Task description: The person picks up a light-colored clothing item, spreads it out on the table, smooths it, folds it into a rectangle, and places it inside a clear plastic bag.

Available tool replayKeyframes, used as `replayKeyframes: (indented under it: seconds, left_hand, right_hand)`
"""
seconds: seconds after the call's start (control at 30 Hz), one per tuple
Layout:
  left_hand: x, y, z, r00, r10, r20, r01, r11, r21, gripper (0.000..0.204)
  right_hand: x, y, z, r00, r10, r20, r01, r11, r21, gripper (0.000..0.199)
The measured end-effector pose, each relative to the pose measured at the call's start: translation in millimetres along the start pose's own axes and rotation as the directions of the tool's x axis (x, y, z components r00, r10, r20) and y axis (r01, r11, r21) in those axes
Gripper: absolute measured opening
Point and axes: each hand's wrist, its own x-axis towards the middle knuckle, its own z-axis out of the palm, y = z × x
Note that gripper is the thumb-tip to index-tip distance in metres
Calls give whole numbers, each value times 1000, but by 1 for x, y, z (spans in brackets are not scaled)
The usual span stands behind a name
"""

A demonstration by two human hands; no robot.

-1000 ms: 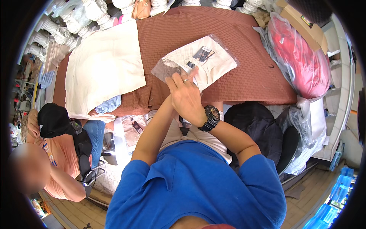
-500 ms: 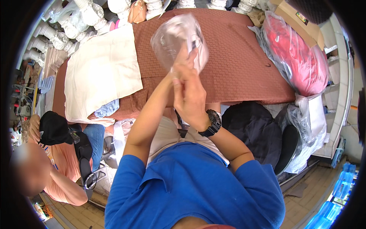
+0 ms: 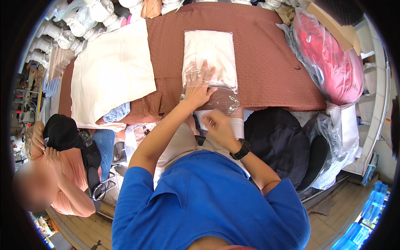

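A pale folded garment (image 3: 208, 46) lies flat in a clear plastic bag (image 3: 223, 100) in the middle of the brown-covered table. My left hand (image 3: 198, 91) rests flat on the lower part of it, fingers spread toward the far side. Whether the fingertips are over or under the plastic film is hard to tell. The bag's loose, see-through end reaches the near table edge. Wearing a black watch, my right hand (image 3: 221, 128) hovers just off that edge, close to the bag's end. Motion smears its fingers, and nothing shows clearly in them.
On the left a cream cloth (image 3: 112, 71) lies over a blue garment (image 3: 117, 113). Red fabric in plastic (image 3: 327, 54) and a cardboard box (image 3: 335, 29) are at the right. White ornate figures line the far left. A seated person (image 3: 68, 166) is at my left; a black chair (image 3: 275, 146) stands right.
The bagged garment has come down from the air onto the table. My left hand now lies flat on it. My right hand has drawn back toward my waist, apart from the left.
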Motion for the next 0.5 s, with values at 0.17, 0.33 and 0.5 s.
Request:
replayKeyframes:
  seconds: [0.17,0.33,0.5]
  left_hand:
    - [-13,-1,9,998,-1,-68,10,990,141,66]
    - [-12,3,7,997,-26,-78,30,999,45,64]
    - [2,19,17,979,192,-65,-198,975,-97,66]
  right_hand:
    - [56,22,-51,931,-242,-273,55,832,-552,45]
    - [63,67,-61,957,-13,-289,-78,949,-304,53]
    - [64,79,-52,921,-29,-389,-88,956,-280,39]
